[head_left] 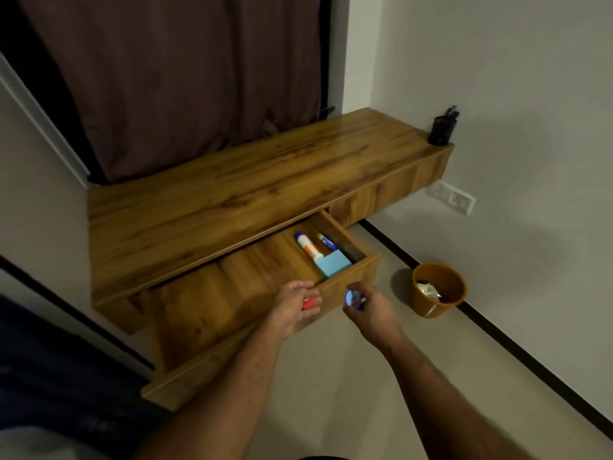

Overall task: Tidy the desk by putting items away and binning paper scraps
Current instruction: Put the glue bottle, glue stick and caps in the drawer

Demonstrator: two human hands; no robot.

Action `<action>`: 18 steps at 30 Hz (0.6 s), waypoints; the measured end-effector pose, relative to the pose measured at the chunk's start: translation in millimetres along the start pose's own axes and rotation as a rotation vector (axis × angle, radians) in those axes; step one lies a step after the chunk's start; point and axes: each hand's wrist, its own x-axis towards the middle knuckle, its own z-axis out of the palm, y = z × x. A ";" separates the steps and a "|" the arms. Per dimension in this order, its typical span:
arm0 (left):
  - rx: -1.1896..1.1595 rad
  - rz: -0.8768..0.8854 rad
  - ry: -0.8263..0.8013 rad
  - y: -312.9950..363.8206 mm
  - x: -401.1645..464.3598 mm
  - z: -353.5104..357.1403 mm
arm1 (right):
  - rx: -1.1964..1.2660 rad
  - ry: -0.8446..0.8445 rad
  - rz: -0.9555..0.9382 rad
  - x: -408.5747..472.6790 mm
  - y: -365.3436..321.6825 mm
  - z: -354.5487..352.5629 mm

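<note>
A wall-mounted wooden desk [265, 167] has its drawer [205, 293] pulled open. Inside the drawer's right end lie a white glue stick [309, 247], a yellow-and-blue tube [326, 242] and a light blue block [333, 264]. My left hand [293, 308] hovers over the drawer's front edge and holds a small red-orange object [308, 303] in its curled fingers. My right hand [371, 308] is just to the right of the drawer and grips a small round blue-and-red object [352, 298]. An orange bin [438, 290] with scraps inside stands on the floor at the right.
A black pen holder [442, 127] with pens stands at the desk's far right corner by the wall. A dark curtain [185, 78] hangs behind the desk. A wall socket [454, 197] sits below the desk's right end. Dark fabric [49, 376] fills the lower left.
</note>
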 end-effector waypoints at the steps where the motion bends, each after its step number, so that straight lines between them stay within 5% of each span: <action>1: -0.022 -0.007 0.023 4.3 7.1 -12.4 | -0.001 -0.019 -0.014 7.2 -8.2 8.8; 18: -0.261 -0.012 0.150 19.9 105.3 -57.3 | -0.201 -0.259 -0.082 165.4 -34.3 28.6</action>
